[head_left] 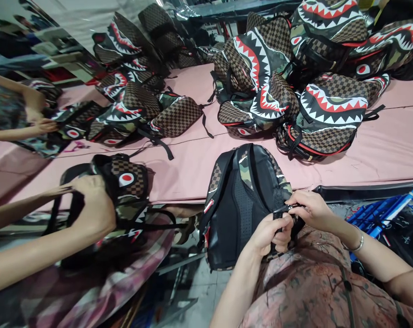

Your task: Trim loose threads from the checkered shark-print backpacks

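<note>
At the far left, a co-worker (8, 109) in a patterned garment has both hands at a camouflage-and-check backpack (81, 119); their finger closure cannot be told. At near left, a second co-worker's forearms (56, 246) reach to a dark backpack (127, 182) with a red-and-white round patch, held at the edge of the pink table (189, 168). A plaid cloth (155, 246) hangs below it. Further along, on the far side of the table, lies a group of checked backpacks (177, 116) with loose straps.

At near centre, a black-backed backpack (240, 205) stands tilted against the table edge, its padded back and shoulder straps facing the wearer. At its lower right, the left hand (275, 234) has its fingers clamped on a black strap (280, 212). Just beside it, the right hand (307, 209), with a bracelet (359, 240) at the wrist, has thumb and fingers together on a small dark part of the same strap; its exact form is hidden.

Beyond, at far right, shark-mouth backpacks (332, 107) lie heaped on the table. At near right stands a blue crate (387, 214) with dark items inside.
</note>
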Demonstrator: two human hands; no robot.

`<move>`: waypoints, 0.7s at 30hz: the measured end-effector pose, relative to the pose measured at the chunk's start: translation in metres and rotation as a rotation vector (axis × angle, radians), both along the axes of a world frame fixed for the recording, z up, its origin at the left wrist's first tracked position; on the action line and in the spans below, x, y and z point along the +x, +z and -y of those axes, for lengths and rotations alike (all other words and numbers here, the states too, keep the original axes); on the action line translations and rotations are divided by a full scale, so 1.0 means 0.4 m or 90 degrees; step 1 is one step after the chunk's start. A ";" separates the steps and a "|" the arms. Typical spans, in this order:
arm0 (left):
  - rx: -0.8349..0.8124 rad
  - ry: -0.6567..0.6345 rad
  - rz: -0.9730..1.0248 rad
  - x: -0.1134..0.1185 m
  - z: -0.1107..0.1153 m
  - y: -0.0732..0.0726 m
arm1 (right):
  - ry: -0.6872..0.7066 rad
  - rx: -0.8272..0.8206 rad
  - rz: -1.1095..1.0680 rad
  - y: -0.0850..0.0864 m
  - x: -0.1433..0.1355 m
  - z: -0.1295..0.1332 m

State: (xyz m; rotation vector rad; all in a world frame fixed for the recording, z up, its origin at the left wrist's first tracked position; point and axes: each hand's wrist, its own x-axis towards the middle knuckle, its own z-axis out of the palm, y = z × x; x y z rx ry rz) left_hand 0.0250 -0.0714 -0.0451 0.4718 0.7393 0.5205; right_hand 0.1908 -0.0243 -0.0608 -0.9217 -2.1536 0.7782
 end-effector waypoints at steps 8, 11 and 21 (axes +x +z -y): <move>0.390 0.159 -0.716 0.045 -0.008 -0.039 | -0.149 -0.312 -0.266 -0.011 -0.058 0.001; 0.484 0.186 -0.790 0.050 -0.004 -0.038 | -0.176 -0.366 -0.339 -0.023 -0.078 -0.015; 0.286 0.427 -0.420 0.028 0.014 -0.066 | -0.238 -0.222 -0.267 -0.064 -0.026 -0.014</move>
